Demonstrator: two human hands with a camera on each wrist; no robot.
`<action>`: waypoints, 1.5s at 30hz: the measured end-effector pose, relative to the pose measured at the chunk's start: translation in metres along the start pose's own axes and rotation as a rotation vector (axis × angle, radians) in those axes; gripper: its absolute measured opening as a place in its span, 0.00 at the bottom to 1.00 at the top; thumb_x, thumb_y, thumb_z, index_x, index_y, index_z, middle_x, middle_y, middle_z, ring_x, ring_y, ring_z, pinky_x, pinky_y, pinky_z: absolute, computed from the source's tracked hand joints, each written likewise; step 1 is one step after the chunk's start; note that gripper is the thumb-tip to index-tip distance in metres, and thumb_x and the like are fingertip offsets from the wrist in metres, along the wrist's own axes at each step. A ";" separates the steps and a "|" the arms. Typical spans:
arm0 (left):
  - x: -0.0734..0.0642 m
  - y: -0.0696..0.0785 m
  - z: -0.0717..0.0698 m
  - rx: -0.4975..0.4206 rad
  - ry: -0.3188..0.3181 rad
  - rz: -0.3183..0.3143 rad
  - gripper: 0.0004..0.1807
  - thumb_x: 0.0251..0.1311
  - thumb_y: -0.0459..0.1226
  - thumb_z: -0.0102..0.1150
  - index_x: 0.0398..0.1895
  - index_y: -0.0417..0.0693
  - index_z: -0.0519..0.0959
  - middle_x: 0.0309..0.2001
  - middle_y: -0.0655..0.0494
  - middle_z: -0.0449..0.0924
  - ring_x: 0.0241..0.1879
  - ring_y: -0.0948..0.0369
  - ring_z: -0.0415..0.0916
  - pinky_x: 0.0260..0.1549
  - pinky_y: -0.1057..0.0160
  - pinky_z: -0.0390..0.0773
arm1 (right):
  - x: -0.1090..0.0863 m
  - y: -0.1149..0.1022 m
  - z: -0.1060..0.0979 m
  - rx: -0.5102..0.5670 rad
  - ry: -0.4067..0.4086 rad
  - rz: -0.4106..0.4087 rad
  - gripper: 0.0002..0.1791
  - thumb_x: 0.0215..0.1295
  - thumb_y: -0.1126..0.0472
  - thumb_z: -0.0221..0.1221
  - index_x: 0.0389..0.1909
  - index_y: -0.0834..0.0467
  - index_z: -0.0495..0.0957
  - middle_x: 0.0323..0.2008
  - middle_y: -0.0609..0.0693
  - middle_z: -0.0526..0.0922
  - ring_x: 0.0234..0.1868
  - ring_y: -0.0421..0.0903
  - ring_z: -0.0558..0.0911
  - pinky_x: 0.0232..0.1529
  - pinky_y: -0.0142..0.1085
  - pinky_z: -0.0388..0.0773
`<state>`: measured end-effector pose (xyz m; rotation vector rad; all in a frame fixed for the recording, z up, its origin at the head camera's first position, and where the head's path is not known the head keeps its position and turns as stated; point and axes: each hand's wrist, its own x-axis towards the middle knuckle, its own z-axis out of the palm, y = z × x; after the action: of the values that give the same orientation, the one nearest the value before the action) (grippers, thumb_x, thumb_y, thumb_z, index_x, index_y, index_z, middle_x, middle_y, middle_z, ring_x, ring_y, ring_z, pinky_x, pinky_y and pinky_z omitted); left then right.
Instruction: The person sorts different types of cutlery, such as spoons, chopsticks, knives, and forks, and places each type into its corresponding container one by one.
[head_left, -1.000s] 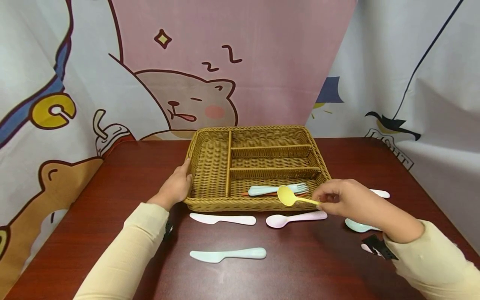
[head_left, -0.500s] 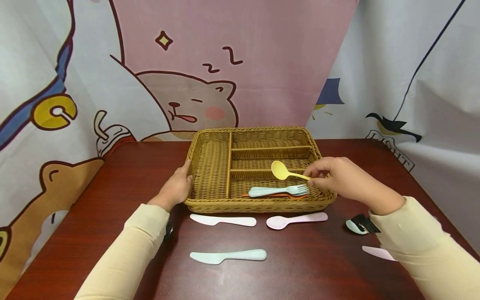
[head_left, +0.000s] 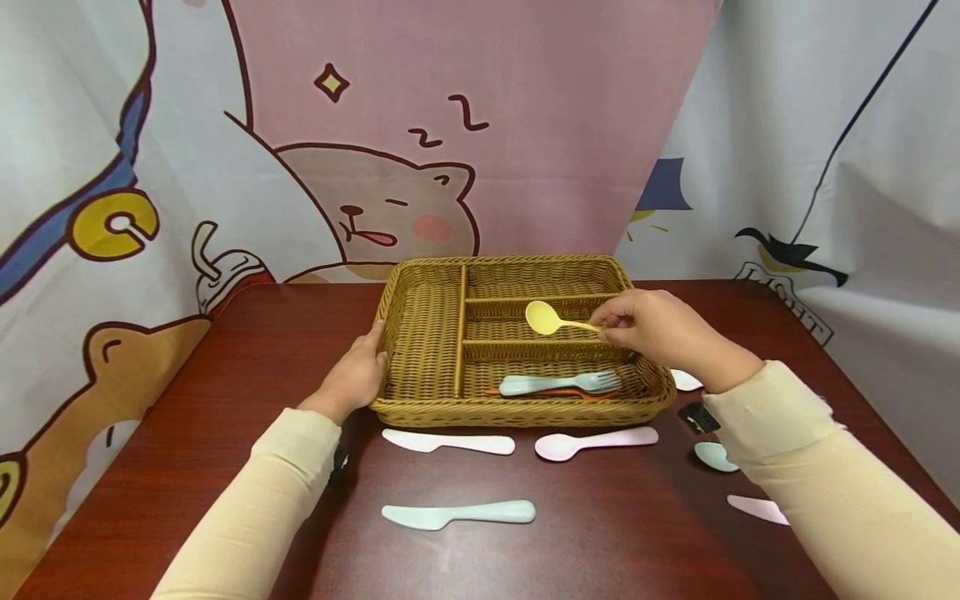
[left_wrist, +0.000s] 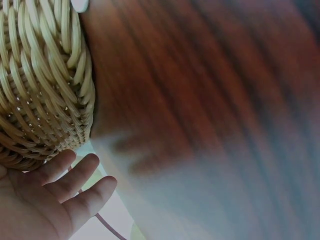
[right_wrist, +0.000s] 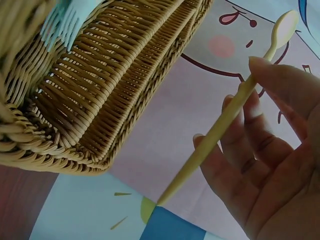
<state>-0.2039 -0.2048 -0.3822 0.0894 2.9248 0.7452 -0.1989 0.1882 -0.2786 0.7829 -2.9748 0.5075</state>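
Observation:
My right hand (head_left: 660, 329) pinches a yellow spoon (head_left: 543, 318) by its handle, bowl pointing left, over the middle right-hand compartment of the wicker cutlery basket (head_left: 420, 333). In the right wrist view the spoon (right_wrist: 215, 132) lies between thumb and fingertips, apart from the weave. My left hand (head_left: 351, 373) rests against the basket's outer left wall. Its fingers (left_wrist: 87, 200) look relaxed and extended in the left wrist view. In the front compartment a pale blue fork (head_left: 555, 383) lies over an orange utensil (head_left: 592, 395), which is mostly hidden.
In front of the basket lie a white knife (head_left: 450, 442), a pink spoon (head_left: 555, 447) and a pale green knife (head_left: 457, 514). Partly behind the right arm are a pale blue spoon (head_left: 715, 457), a pink blade-shaped piece (head_left: 757, 508) and a white utensil (head_left: 686, 380). Printed curtains enclose the table.
My right hand has carried the yellow spoon left and away from me, from the basket's front rim to above the middle compartment. The left hand stays against the basket.

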 end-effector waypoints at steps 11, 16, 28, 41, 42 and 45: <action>-0.001 0.002 0.000 0.010 0.011 0.008 0.32 0.74 0.35 0.32 0.77 0.38 0.41 0.71 0.31 0.52 0.70 0.41 0.54 0.67 0.45 0.57 | 0.023 0.005 0.009 0.033 -0.005 0.055 0.11 0.63 0.64 0.62 0.45 0.59 0.85 0.32 0.49 0.81 0.32 0.46 0.75 0.34 0.42 0.71; -0.001 0.004 -0.001 0.002 0.004 -0.001 0.32 0.74 0.35 0.33 0.77 0.39 0.41 0.71 0.32 0.51 0.70 0.42 0.53 0.67 0.45 0.57 | 0.033 0.008 0.012 0.064 -0.021 0.092 0.12 0.64 0.64 0.61 0.47 0.60 0.84 0.35 0.52 0.83 0.31 0.47 0.76 0.33 0.43 0.71; -0.001 0.005 -0.001 0.016 0.001 -0.013 0.31 0.74 0.36 0.32 0.77 0.40 0.41 0.72 0.33 0.51 0.70 0.42 0.54 0.67 0.45 0.57 | 0.057 0.009 0.019 0.051 -0.028 0.102 0.14 0.66 0.64 0.59 0.51 0.60 0.82 0.45 0.59 0.83 0.44 0.54 0.81 0.44 0.51 0.76; -0.001 0.004 0.000 0.017 0.000 -0.019 0.32 0.74 0.37 0.33 0.77 0.40 0.41 0.71 0.33 0.52 0.70 0.42 0.54 0.67 0.45 0.57 | 0.082 0.015 0.030 0.021 -0.027 0.188 0.15 0.67 0.64 0.59 0.53 0.59 0.81 0.49 0.60 0.82 0.49 0.57 0.80 0.47 0.53 0.77; -0.001 0.004 0.000 0.015 0.000 -0.021 0.32 0.74 0.37 0.33 0.77 0.40 0.40 0.72 0.33 0.52 0.70 0.42 0.54 0.67 0.45 0.57 | 0.083 0.015 0.031 0.019 -0.031 0.198 0.14 0.67 0.64 0.58 0.53 0.58 0.81 0.49 0.60 0.82 0.49 0.57 0.80 0.47 0.53 0.77; -0.002 0.005 0.000 0.019 -0.006 -0.026 0.32 0.74 0.37 0.33 0.77 0.41 0.40 0.72 0.33 0.51 0.70 0.42 0.54 0.67 0.45 0.57 | 0.085 0.016 0.034 0.017 -0.046 0.223 0.15 0.69 0.64 0.57 0.54 0.58 0.80 0.51 0.61 0.81 0.50 0.58 0.80 0.46 0.52 0.78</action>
<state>-0.2019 -0.2009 -0.3798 0.0556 2.9220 0.7130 -0.2792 0.1503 -0.3067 0.4721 -3.1228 0.5303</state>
